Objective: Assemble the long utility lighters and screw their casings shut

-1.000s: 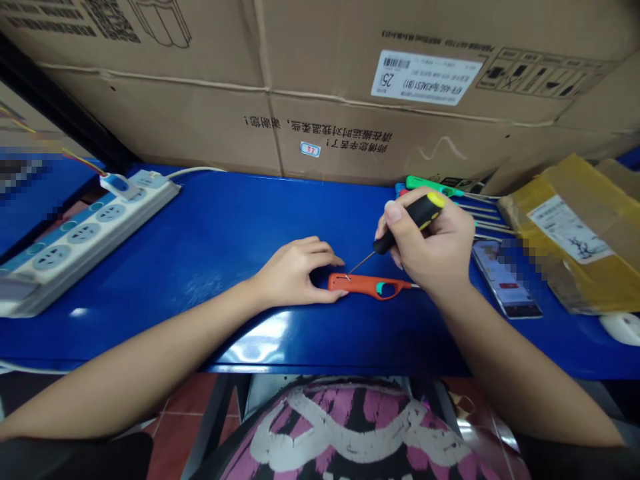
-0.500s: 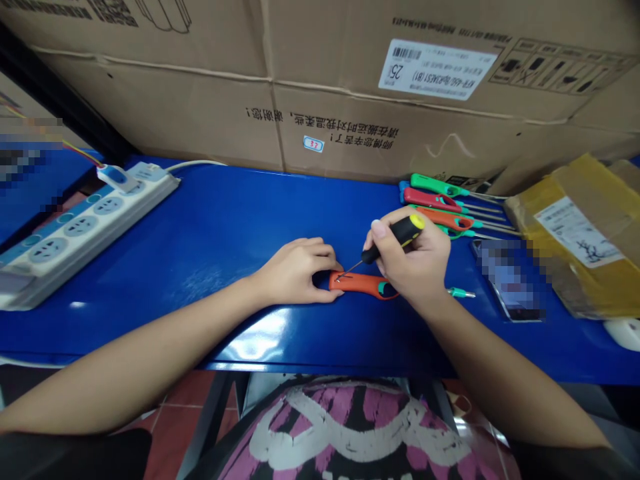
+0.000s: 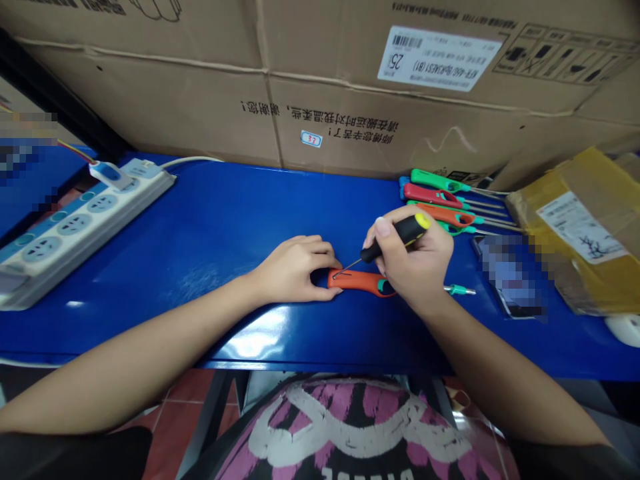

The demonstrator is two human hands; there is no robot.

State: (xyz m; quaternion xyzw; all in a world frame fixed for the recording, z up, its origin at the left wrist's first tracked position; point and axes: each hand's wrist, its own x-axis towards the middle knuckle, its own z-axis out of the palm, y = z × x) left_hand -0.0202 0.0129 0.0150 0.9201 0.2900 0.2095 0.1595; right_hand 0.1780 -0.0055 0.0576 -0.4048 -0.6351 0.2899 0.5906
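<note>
An orange gas lighter with a teal trigger lies flat on the blue table. My left hand grips its butt end between thumb and fingers. In my right hand is a screwdriver with a black and yellow handle, held at a slant. Its thin shaft points down to the left, and the tip meets the lighter near the butt end, at a small hole or screw. My right hand covers part of the lighter's neck; the teal and metal nozzle shows beyond it.
Several more lighters in green, red and orange lie at the back right. Close to them are a phone and a taped parcel. A power strip stands on the left. A large cardboard box walls off the back of the blue table.
The view has shifted slightly. Both hands keep their hold, and the screwdriver tip stays at the lighter's butt end.
</note>
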